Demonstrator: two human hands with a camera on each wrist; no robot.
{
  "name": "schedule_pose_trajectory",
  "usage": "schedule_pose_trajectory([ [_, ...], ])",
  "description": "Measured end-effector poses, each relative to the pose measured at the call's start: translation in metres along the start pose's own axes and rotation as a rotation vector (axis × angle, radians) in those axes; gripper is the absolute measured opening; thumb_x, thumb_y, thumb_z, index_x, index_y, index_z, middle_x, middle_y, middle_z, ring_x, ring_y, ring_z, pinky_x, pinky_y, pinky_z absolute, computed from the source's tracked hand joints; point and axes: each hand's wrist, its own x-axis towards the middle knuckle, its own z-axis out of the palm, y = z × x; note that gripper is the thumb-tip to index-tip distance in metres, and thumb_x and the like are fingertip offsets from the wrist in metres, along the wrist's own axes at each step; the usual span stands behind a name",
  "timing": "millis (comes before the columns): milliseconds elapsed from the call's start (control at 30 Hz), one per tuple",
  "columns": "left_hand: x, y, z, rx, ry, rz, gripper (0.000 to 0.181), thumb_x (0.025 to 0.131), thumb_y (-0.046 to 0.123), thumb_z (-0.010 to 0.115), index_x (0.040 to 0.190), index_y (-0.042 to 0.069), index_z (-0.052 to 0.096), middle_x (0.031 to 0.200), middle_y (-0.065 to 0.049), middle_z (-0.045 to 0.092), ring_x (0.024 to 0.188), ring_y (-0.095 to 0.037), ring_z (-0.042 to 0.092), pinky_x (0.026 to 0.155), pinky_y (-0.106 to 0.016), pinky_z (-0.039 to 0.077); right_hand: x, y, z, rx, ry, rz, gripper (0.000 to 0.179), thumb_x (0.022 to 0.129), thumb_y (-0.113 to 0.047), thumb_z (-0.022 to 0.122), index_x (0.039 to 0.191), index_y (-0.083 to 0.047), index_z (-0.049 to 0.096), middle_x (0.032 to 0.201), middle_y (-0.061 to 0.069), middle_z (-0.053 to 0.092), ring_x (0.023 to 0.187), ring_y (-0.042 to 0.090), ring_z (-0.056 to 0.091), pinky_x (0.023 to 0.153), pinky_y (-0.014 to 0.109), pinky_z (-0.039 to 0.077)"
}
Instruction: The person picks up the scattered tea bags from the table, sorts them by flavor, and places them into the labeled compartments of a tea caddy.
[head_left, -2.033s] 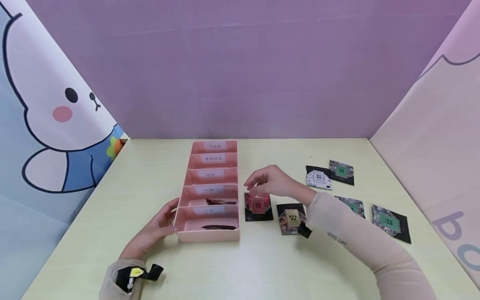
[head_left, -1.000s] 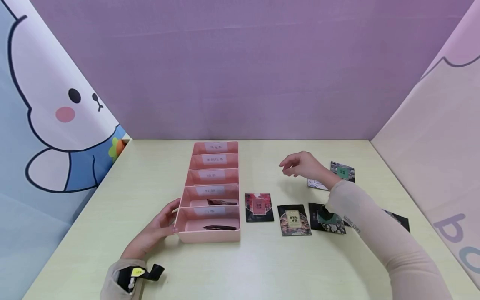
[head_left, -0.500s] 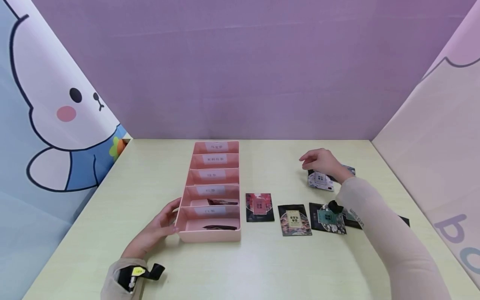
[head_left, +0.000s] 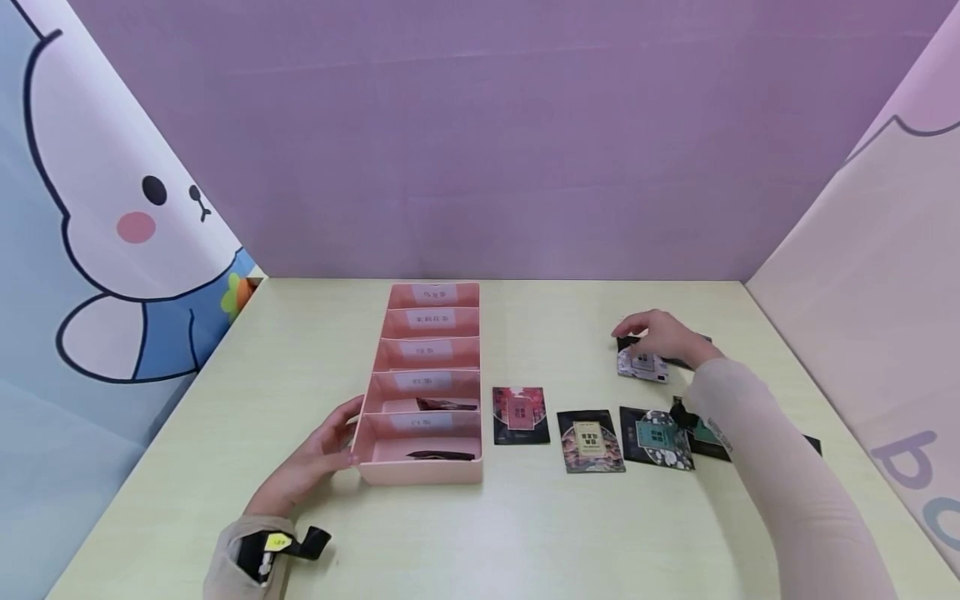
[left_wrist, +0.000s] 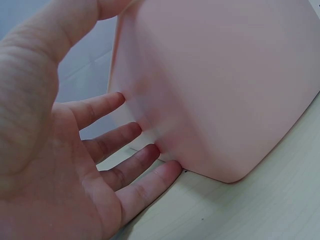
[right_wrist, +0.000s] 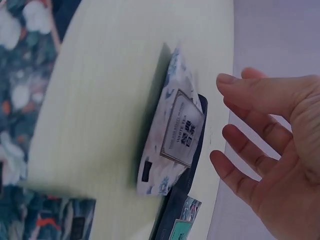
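Note:
A long pink divided box has a paper label on each compartment. Dark sachets, seen edge-on, lie in its two nearest compartments. My left hand is at the box's near left corner. In the left wrist view its fingertips touch the box's side, with the thumb up by the rim. My right hand is over a white-and-black tea sachet, whose label reads "WHITE TEA" in the right wrist view. There the thumb and fingers are spread apart beside the sachet, with nothing between them.
A red sachet, a tan-labelled sachet and a green-labelled sachet lie in a row right of the box. More sachets are partly covered by the right sleeve. A purple wall stands behind the table.
My right hand has gone from beside the red sachet to the right and back, then down over the white tea sachet. The left hand has stayed at the box.

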Motion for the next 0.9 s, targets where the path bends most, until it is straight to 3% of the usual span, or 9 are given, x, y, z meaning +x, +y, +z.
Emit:
schedule_pose_trajectory([
  [133,0.000,0.000,0.000,0.004,0.001,0.004,0.074,0.096,0.014,0.060,0.158,0.014,0.020,0.164,-0.012,0.014,0.147,-0.040,0.015,0.113,-0.065,0.019,0.002,0.003,0.002,0.007,-0.075,0.014,0.040,0.082,0.006,0.071,0.121,-0.003,0.069,0.138,0.024,0.052,0.132,0.048,0.036,0.100,0.061,0.041],
  [267,0.000,0.000,0.000,0.002,-0.003,0.004,0.074,0.096,0.014,0.060,0.158,0.015,0.020,0.164,-0.012,0.015,0.146,-0.039,0.016,0.113,-0.065,0.020,0.001,0.001,0.004,-0.023,-0.150,-0.007,0.045,0.076,0.012,0.069,0.118,-0.005,0.071,0.141,0.026,0.045,0.136,0.050,0.031,0.084,0.045,0.051],
  [367,0.000,-0.001,-0.001,0.000,-0.004,0.004,0.074,0.096,0.013,0.059,0.158,0.015,0.020,0.164,-0.012,0.015,0.146,-0.039,0.015,0.113,-0.065,0.020,0.000,-0.001,0.006,-0.077,-0.176,-0.055,0.047,0.072,0.014,0.070,0.115,-0.005,0.072,0.139,0.029,0.043,0.132,0.051,0.034,0.069,0.036,0.048],
  [467,0.000,-0.001,-0.001,-0.001,-0.004,0.003,0.074,0.096,0.013,0.059,0.158,0.015,0.020,0.164,-0.012,0.014,0.147,-0.040,0.014,0.113,-0.066,0.019,-0.001,-0.003,0.009,-0.120,-0.179,-0.070,0.047,0.071,0.014,0.072,0.114,-0.006,0.073,0.140,0.029,0.040,0.130,0.053,0.033,0.065,0.036,0.045],
  [700,0.000,0.000,-0.001,0.007,-0.008,-0.004,0.074,0.097,0.015,0.059,0.159,0.015,0.019,0.164,-0.012,0.013,0.147,-0.040,0.013,0.112,-0.067,0.019,0.001,-0.007,0.013,-0.202,-0.151,-0.024,0.045,0.071,0.008,0.079,0.111,-0.012,0.074,0.139,0.026,0.041,0.127,0.051,0.029,0.081,0.051,0.044],
  [900,-0.001,-0.001,-0.002,0.007,-0.007,-0.001,0.075,0.097,0.013,0.060,0.159,0.014,0.018,0.164,-0.013,0.013,0.147,-0.040,0.014,0.113,-0.066,0.020,0.002,-0.004,0.012,-0.210,-0.136,0.033,0.063,0.073,0.000,0.083,0.132,-0.009,0.062,0.151,0.030,0.027,0.134,0.055,0.019,0.087,0.060,0.044],
])
